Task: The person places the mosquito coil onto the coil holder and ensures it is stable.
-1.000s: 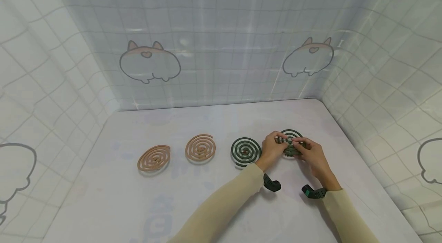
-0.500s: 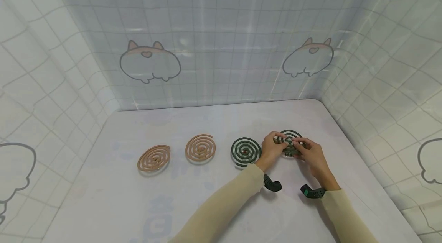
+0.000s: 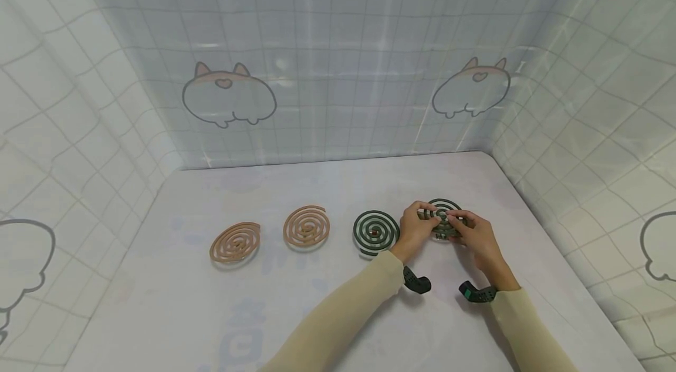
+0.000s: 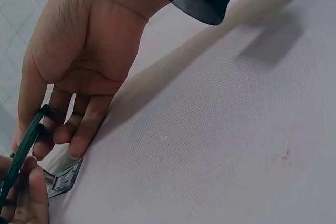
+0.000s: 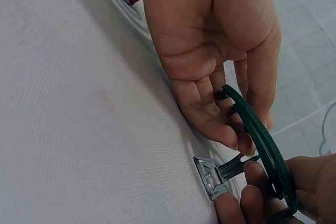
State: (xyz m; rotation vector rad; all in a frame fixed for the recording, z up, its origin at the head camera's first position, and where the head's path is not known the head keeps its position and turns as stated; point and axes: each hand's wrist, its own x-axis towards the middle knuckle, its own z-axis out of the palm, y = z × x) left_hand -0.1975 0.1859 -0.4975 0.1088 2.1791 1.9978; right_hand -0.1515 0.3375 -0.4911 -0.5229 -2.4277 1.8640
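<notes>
A dark green mosquito coil (image 3: 442,205) at the right end of a row is pinched at its left side by my left hand (image 3: 416,227) and at its right side by my right hand (image 3: 478,238). Seen edge-on in the right wrist view, this green coil (image 5: 266,153) is tilted above the table, with thumb and fingers on opposite faces. Beneath it a small metal coil stand (image 5: 211,178) rests on the cloth, its upright strip reaching up between the hands toward the coil. The left wrist view shows the same metal stand (image 4: 65,180) close under my fingertips.
Left of my left hand lies another green mosquito coil (image 3: 376,232), raised on a stand. Farther left are two brown mosquito coils (image 3: 306,226), the leftmost one tilted. The white-covered table (image 3: 253,313) is bounded by gridded curtain walls (image 3: 338,108) behind and at both sides.
Both hands stay at the right-hand green coil, which shifts only very slightly. My right wrist has moved a little to the left; the other coils stay put.
</notes>
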